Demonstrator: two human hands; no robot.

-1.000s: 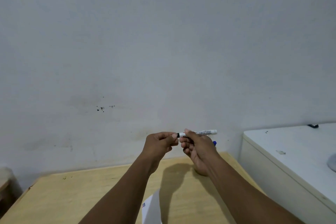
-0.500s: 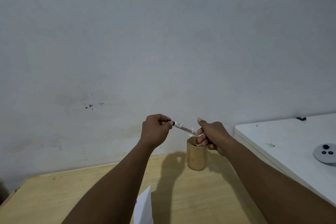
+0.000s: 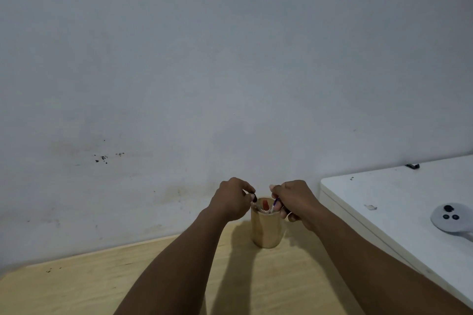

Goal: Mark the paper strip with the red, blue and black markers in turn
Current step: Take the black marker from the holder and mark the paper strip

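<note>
A wooden cup [image 3: 267,230] stands on the light wooden table [image 3: 76,286] close to the wall. My left hand [image 3: 231,201] is at the cup's left rim, pinching the black-capped end of the black marker [image 3: 254,197], whose body slants down into the cup. My right hand [image 3: 294,199] is at the right rim, its fingers curled on the blue marker [image 3: 274,204], which also reaches into the cup. The red marker [image 3: 266,205] stands in the cup between them. The paper strip is out of view.
A white cabinet top [image 3: 384,199] sits right of the table, a little higher. On it lie a grey round device with black dots [image 3: 448,216] and a small black object [image 3: 412,166]. A plain wall rises just behind the cup.
Both hands came down from holding the black marker level between them to the cup's rim. The marker's body now points into the cup. The paper strip has dropped out of view.
</note>
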